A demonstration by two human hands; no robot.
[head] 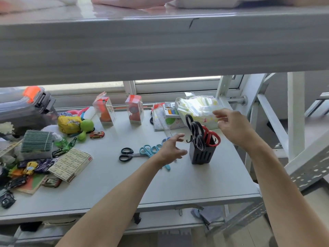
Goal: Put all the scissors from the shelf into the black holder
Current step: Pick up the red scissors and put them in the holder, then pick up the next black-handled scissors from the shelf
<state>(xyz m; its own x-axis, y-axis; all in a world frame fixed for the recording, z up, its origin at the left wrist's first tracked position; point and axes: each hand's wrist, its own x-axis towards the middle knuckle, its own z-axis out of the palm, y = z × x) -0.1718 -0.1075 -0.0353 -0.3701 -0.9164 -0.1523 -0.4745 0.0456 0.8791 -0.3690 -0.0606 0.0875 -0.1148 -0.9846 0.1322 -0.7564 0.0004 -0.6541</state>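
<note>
Though half-hidden, blue scissors (151,150) under left hand (170,148).

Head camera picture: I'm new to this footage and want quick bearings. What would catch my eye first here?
Two bare arms reach in over a grey shelf, the left hand and right hand open on either side of a black holder already stuffed with black and red scissors. Left of the holder, black-handled scissors and blue ones lie flat. Toys and boxes crowd the shelf's left end.

Toy car (97,134), green maraca (85,128), perhaps eraser box (71,164) left.
</note>
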